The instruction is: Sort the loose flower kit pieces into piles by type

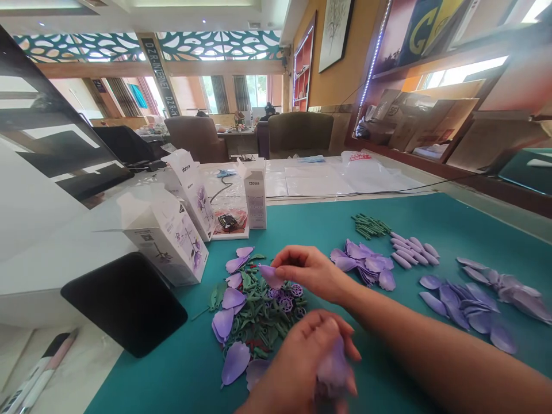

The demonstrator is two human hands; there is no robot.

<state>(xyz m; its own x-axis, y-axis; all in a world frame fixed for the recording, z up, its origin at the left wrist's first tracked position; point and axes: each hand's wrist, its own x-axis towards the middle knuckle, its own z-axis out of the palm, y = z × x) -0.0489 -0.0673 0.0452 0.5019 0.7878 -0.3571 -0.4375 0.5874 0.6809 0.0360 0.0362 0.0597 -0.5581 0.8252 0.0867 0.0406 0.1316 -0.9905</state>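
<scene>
Right hand pinches a lilac foam petal — left hand (fingers curled) grips another petal.

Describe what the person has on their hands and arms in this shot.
Nothing shows on them. The left hand and right hand are bare, with no gloves or rings in view, and the right forearm has no sleeve, watch or bracelet.

Lower hand — blurred, cut off at btm — its petal smeared.
</scene>
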